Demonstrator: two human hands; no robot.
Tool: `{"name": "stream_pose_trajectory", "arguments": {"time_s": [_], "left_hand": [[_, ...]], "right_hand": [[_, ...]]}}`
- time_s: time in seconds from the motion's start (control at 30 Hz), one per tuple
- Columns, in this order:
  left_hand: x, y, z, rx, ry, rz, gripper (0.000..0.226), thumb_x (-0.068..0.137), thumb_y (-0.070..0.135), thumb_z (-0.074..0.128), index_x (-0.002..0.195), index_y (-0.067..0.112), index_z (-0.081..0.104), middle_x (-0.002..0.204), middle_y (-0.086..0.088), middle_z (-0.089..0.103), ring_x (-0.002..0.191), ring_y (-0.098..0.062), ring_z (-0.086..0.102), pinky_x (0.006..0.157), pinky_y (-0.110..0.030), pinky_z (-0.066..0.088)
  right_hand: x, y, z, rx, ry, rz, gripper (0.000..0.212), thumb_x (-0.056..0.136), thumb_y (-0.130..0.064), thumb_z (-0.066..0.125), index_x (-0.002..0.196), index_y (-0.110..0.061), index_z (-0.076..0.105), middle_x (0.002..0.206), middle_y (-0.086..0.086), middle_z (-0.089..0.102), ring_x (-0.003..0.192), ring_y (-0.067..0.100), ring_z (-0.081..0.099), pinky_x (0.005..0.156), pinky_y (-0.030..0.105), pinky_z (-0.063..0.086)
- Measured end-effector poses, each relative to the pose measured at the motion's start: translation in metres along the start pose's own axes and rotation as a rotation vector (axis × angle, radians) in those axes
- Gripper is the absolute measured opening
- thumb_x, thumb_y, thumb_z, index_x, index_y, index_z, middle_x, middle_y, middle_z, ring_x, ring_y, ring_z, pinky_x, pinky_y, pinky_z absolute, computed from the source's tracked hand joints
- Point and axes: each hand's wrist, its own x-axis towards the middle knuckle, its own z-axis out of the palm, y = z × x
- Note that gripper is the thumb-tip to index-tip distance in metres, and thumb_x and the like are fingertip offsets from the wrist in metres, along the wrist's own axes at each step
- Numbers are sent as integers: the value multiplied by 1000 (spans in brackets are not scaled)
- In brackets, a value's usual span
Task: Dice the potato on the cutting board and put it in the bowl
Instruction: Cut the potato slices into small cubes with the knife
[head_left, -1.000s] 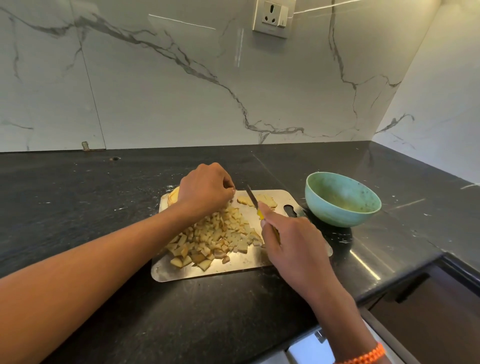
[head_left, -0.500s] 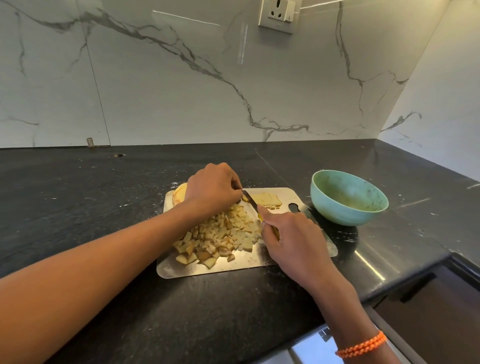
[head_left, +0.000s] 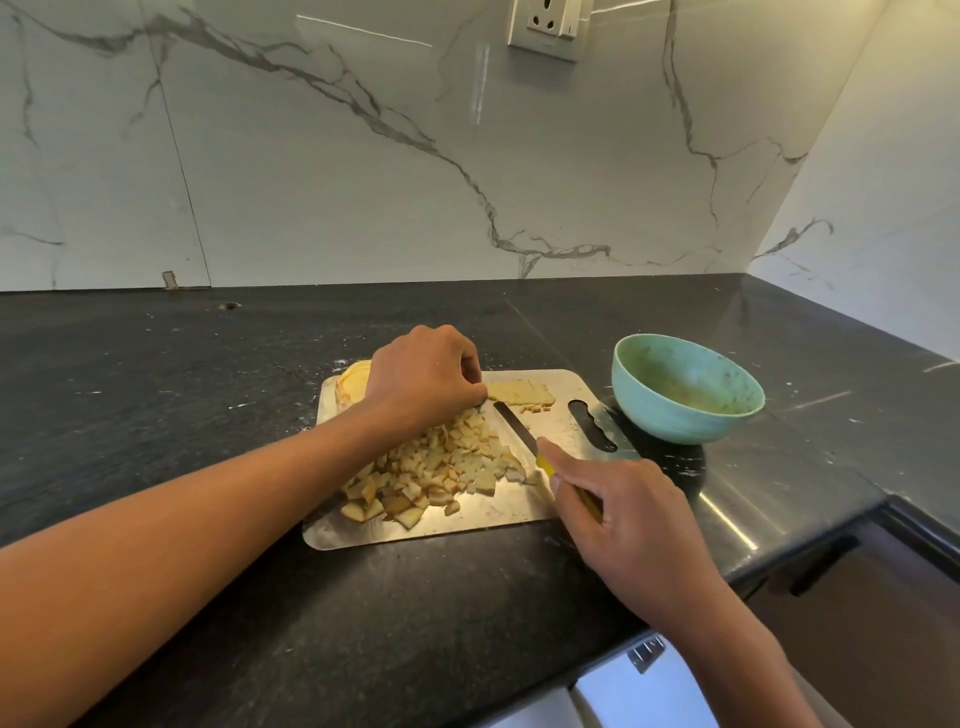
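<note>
Holding a yellow-handled knife (head_left: 524, 435), right hand (head_left: 623, 514) grips it, blade down on steel cutting board (head_left: 467, 525). Left hand (head_left: 423, 376), fingers curled, pins potato slice (head_left: 522, 392). Pale diced potato (head_left: 436, 470) heaped mid-board. Teal bowl (head_left: 687, 387) just right. Black tabletop (head_left: 156, 374), marble wall.

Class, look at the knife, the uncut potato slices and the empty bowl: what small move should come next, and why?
Probably press the knife down through the potato slices that the left hand steadies. The right hand grips the yellow handle, and the blade tip lies at those slices. The diced pile sits on the cutting board; the bowl holds no potato, so dicing seems unfinished.
</note>
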Motion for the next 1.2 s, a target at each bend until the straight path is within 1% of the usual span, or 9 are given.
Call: {"name": "stream_pose_trajectory", "arguments": {"time_s": [0.13, 0.2, 0.47, 0.6, 0.73, 0.87, 0.97, 1.1, 1.2], "left_hand": [[-1, 0, -2, -13, 3, -6, 12, 95, 34, 71, 97, 29, 81, 86, 14, 74, 73, -7, 65, 69, -30, 61], [-1, 0, -2, -5, 31, -5, 19, 95, 24, 65, 95, 29, 83, 85, 13, 75, 70, -9, 66, 70, -37, 64], [2, 0, -2, 2, -9, 46, 27, 98, 16, 61, 106, 28, 84, 104, 10, 79, 70, -8, 66, 73, -35, 64], [3, -1, -3, -11, -37, 65, 30, 98, 13, 58, 108, 26, 83, 108, 7, 79, 70, -8, 66, 75, -35, 64], [3, -1, -4, -26, -46, 76, 30, 98, 10, 59, 110, 23, 83, 115, 4, 78, 63, -5, 58, 71, -28, 59], [3, 1, -6, -46, -64, 65, 29, 100, 8, 59, 112, 21, 82, 119, 3, 77, 69, -5, 61, 71, -23, 55], [3, 1, -7, -48, -75, 62, 31, 100, 6, 58, 111, 21, 82, 120, 3, 77, 69, -6, 62, 63, -18, 48], [4, 1, -10, -74, -83, 48, 34, 98, 4, 57, 100, 23, 84, 111, 4, 78, 67, -12, 67, 60, -25, 57], [6, -1, -15, -144, -35, -2, 38, 95, -2, 54, 86, 22, 83, 87, 8, 74, 65, -18, 70, 63, -36, 64]], "right_hand": [[4, 10, -3, 176, 193, 46, 38, 105, -34, 54, 142, -38, 56, 58, -5, 62, 49, 10, 45, 48, 37, 36], [12, 13, -8, 68, 230, 90, 37, 105, -35, 53, 141, -39, 58, 53, -9, 55, 51, 10, 48, 52, 33, 40], [37, 26, -12, -281, 92, 156, 40, 107, -41, 43, 145, -43, 54, 88, -8, 73, 83, 19, 67, 70, 41, 55], [37, 28, -9, -151, 24, 104, 38, 105, -44, 48, 143, -48, 54, 65, -11, 60, 65, 8, 57, 61, 35, 47], [32, 37, -5, 73, 6, 46, 35, 104, -48, 52, 138, -53, 55, 80, -6, 76, 60, 13, 60, 61, 42, 54], [34, 37, -6, -27, 135, 75, 34, 104, -43, 53, 137, -46, 60, 61, -16, 63, 59, 6, 56, 55, 30, 41], [37, 35, -5, -126, 91, 96, 38, 104, -47, 49, 141, -46, 57, 70, -19, 64, 64, 2, 54, 61, 32, 47], [35, 36, -4, -9, 1, 54, 38, 103, -54, 49, 141, -52, 54, 97, -16, 76, 70, 2, 62, 70, 37, 56], [33, 38, -5, 113, 58, 42, 34, 103, -46, 56, 136, -47, 61, 82, -21, 74, 60, 7, 58, 58, 36, 50]]}}
